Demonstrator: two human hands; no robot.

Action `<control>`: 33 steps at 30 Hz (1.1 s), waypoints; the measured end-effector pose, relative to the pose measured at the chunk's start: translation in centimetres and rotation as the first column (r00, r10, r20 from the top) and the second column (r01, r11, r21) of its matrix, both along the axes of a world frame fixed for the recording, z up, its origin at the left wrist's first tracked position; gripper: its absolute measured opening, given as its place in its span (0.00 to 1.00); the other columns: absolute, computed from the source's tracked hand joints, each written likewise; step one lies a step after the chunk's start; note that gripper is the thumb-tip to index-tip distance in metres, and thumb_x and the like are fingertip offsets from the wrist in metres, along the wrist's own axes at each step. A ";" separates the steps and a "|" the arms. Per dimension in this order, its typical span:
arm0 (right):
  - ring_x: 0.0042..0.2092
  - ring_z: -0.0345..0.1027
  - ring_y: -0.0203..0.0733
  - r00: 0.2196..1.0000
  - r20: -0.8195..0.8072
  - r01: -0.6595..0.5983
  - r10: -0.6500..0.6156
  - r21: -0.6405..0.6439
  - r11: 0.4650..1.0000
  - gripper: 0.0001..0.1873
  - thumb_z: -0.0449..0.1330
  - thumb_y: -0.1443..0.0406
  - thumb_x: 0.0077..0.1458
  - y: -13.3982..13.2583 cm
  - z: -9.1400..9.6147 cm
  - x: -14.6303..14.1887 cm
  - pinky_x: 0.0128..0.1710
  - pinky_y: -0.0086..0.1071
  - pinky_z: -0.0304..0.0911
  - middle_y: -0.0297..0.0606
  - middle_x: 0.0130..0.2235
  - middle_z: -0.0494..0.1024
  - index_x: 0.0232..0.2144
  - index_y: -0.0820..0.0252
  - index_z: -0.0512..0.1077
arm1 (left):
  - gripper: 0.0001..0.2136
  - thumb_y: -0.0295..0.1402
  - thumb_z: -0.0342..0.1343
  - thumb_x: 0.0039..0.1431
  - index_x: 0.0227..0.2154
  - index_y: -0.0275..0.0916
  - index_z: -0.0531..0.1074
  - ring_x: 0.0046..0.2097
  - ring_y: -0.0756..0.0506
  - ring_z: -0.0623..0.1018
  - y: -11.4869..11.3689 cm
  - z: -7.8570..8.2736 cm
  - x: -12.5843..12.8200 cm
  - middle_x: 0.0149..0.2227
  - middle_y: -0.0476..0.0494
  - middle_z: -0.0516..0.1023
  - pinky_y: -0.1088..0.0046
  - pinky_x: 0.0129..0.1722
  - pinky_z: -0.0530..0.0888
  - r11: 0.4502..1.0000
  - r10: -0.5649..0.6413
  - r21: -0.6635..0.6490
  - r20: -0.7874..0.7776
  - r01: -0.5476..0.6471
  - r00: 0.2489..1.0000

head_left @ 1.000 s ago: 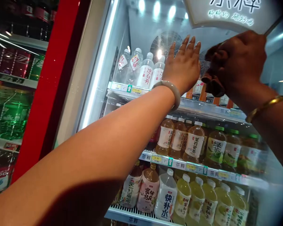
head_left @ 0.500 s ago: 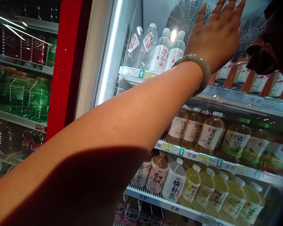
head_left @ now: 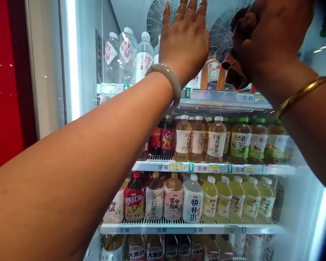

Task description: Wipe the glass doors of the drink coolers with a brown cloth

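My left hand (head_left: 185, 45) is raised at the top centre with its fingers spread and palm facing the drinks cooler; nothing is in it. A pale stone bangle (head_left: 167, 78) circles that wrist. At the upper right, my right hand (head_left: 274, 34) is closed around a dark brown cloth (head_left: 237, 69), which bunches out on its left side. The right wrist wears a gold bangle (head_left: 301, 95). Both hands are in front of the top shelf. Glass seems to lie between them and the drinks, but whether either palm touches it I cannot tell.
Behind my arms, clear water bottles (head_left: 127, 54) and orange-brown drinks (head_left: 213, 74) stand on the top shelf. Lower shelves hold tea bottles (head_left: 216, 141) and yellow drinks (head_left: 210, 195). A lit strip (head_left: 74, 58) and a red panel (head_left: 5, 83) are at the left.
My view has turned right and levelled, so the cooler sits more centrally. My right hand and forearm have come into fuller view with the cloth. The left hand stays spread.
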State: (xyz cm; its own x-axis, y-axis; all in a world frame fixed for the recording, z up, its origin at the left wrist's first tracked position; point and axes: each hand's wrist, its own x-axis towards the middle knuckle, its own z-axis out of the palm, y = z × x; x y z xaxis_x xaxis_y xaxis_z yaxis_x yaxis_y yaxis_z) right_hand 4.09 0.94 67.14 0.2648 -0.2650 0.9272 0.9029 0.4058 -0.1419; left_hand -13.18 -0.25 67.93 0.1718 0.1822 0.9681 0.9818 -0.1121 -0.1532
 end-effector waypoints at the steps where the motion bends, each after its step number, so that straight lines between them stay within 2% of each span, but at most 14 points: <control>1: 0.62 0.67 0.66 0.985 0.151 0.089 -0.081 -0.050 0.995 0.43 0.41 0.45 0.66 -0.2 -0.6 -0.4 0.50 0.56 0.62 0.44 0.60 0.76 0.17 0.68 0.78 | 0.31 0.39 0.32 0.71 0.75 0.43 0.40 0.59 0.71 0.07 -0.1 -0.1 0.0 0.78 0.63 0.36 0.85 0.39 0.05 1.000 0.008 0.002 -0.004 -0.008 1.000; 3: 0.64 0.64 0.70 0.926 0.333 0.208 -0.178 -0.056 0.977 0.38 0.44 0.45 0.68 -0.5 -1.2 -1.4 0.50 0.62 0.63 0.53 0.61 0.73 0.41 0.69 0.83 | 0.31 0.39 0.31 0.71 0.75 0.43 0.40 0.76 0.57 0.28 -0.2 -0.2 0.1 0.79 0.56 0.37 0.86 0.39 0.05 1.000 0.019 0.008 -0.004 -0.019 1.000; 5: 0.63 0.65 0.68 0.880 0.432 0.229 -0.198 -0.021 0.973 0.35 0.44 0.46 0.69 -0.5 -0.5 -1.8 0.52 0.63 0.63 0.53 0.59 0.74 0.53 0.67 0.78 | 0.31 0.40 0.31 0.71 0.75 0.44 0.40 0.78 0.52 0.39 -0.2 -0.2 0.1 0.79 0.58 0.36 0.88 0.39 0.06 1.000 0.025 0.001 0.008 -0.025 1.000; 8: 0.65 0.61 0.68 0.839 0.517 0.201 -0.169 -0.005 0.980 0.40 0.39 0.44 0.68 0.0 1.6 -0.7 0.55 0.59 0.60 0.50 0.61 0.72 0.54 0.69 0.76 | 0.31 0.39 0.31 0.71 0.75 0.44 0.41 0.78 0.51 0.38 -0.2 -0.3 0.1 0.79 0.59 0.36 0.90 0.39 0.07 1.000 0.031 -0.003 0.007 -0.031 1.000; 10: 0.65 0.60 0.69 0.872 0.466 0.184 -0.152 -0.023 0.983 0.41 0.39 0.46 0.67 0.3 2.1 0.5 0.55 0.58 0.59 0.52 0.62 0.70 0.54 0.73 0.75 | 0.31 0.38 0.32 0.70 0.75 0.42 0.41 0.78 0.48 0.39 -0.3 -0.4 0.1 0.79 0.55 0.37 0.90 0.38 0.07 0.999 0.032 0.004 -0.004 -0.032 0.999; 14: 0.64 0.62 0.70 0.942 0.303 0.181 -0.147 -0.086 0.980 0.28 0.47 0.54 0.66 0.2 0.0 0.5 0.51 0.58 0.62 0.53 0.61 0.71 0.53 0.69 0.76 | 0.32 0.38 0.31 0.70 0.75 0.43 0.40 0.79 0.48 0.38 -0.4 -0.4 0.1 0.79 0.55 0.37 0.91 0.38 0.06 0.999 0.040 -0.001 0.007 -0.040 0.999; 16: 0.63 0.63 0.68 0.929 0.333 0.200 -0.159 -0.091 0.976 0.24 0.51 0.57 0.65 -0.3 -0.7 -0.9 0.53 0.60 0.62 0.53 0.61 0.72 0.53 0.65 0.77 | 0.32 0.39 0.31 0.70 0.75 0.44 0.39 0.78 0.50 0.38 -0.4 -0.4 0.2 0.79 0.57 0.36 0.90 0.39 0.06 0.998 0.055 0.002 0.012 -0.055 0.998; 19: 0.66 0.60 0.68 0.878 0.455 0.218 -0.149 -0.102 0.971 0.26 0.49 0.57 0.67 -1.2 0.4 -2.7 0.56 0.60 0.59 0.53 0.62 0.71 0.55 0.67 0.76 | 0.32 0.40 0.29 0.70 0.75 0.44 0.39 0.78 0.50 0.37 -0.4 -0.2 0.1 0.79 0.58 0.35 0.90 0.42 0.07 0.998 0.057 -0.017 0.017 -0.056 0.998; 21: 0.68 0.57 0.68 0.865 0.486 0.211 -0.127 -0.122 0.970 0.28 0.46 0.56 0.69 -1.4 2.0 -2.7 0.56 0.58 0.57 0.51 0.64 0.70 0.58 0.69 0.74 | 0.32 0.39 0.30 0.69 0.75 0.42 0.39 0.78 0.48 0.36 -0.1 0.0 0.0 0.79 0.58 0.36 0.88 0.46 0.06 0.999 0.016 -0.033 0.013 -0.016 1.000; 24: 0.68 0.56 0.64 0.906 0.403 0.199 -0.127 -0.143 0.969 0.25 0.49 0.59 0.70 -1.1 3.1 -1.1 0.58 0.54 0.58 0.49 0.66 0.67 0.61 0.66 0.71 | 0.34 0.38 0.34 0.67 0.75 0.41 0.40 0.78 0.47 0.34 0.8 0.5 -0.3 0.79 0.59 0.36 0.70 0.64 0.08 0.995 -0.095 -0.024 0.013 0.096 0.995; 26: 0.68 0.58 0.62 0.943 0.302 0.193 -0.137 -0.161 0.968 0.21 0.53 0.61 0.68 -0.8 2.4 -0.2 0.57 0.52 0.60 0.49 0.66 0.67 0.58 0.63 0.73 | 0.35 0.38 0.35 0.67 0.76 0.42 0.41 0.77 0.48 0.34 1.4 0.7 -0.4 0.79 0.59 0.36 0.58 0.72 0.18 0.992 -0.126 -0.001 0.018 0.126 0.992; 28: 0.67 0.59 0.62 0.954 0.261 0.193 -0.144 -0.172 0.966 0.19 0.54 0.60 0.67 -0.7 0.8 -0.1 0.57 0.53 0.61 0.47 0.65 0.68 0.55 0.59 0.74 | 0.35 0.38 0.35 0.67 0.76 0.41 0.41 0.77 0.48 0.35 1.8 0.8 -0.5 0.79 0.57 0.36 0.53 0.74 0.24 0.993 -0.119 0.016 0.009 0.118 0.993; 31: 0.65 0.60 0.61 0.911 0.384 0.220 -0.148 -0.150 0.964 0.18 0.51 0.55 0.69 -1.0 -0.7 -1.2 0.57 0.55 0.61 0.44 0.63 0.70 0.55 0.51 0.73 | 0.35 0.46 0.33 0.69 0.76 0.42 0.44 0.77 0.47 0.36 2.1 0.8 -0.6 0.78 0.60 0.40 0.55 0.74 0.25 0.988 -0.153 0.037 0.007 0.153 0.988; 33: 0.65 0.59 0.59 0.869 0.472 0.237 -0.151 -0.129 0.963 0.19 0.49 0.53 0.71 -1.1 -0.4 -1.6 0.56 0.55 0.60 0.42 0.62 0.71 0.55 0.49 0.73 | 0.36 0.50 0.32 0.67 0.75 0.43 0.45 0.77 0.47 0.36 2.2 0.8 -0.8 0.78 0.64 0.41 0.57 0.74 0.25 0.984 -0.171 0.053 0.006 0.171 0.985</control>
State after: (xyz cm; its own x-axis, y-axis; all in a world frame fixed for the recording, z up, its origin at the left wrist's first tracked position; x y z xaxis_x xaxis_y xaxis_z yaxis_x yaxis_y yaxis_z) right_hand 2.46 -0.18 66.76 -0.2359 -0.0874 0.9678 0.9423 0.2230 0.2498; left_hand -14.01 1.97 68.71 0.1862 0.1001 0.9774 0.9504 -0.2705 -0.1533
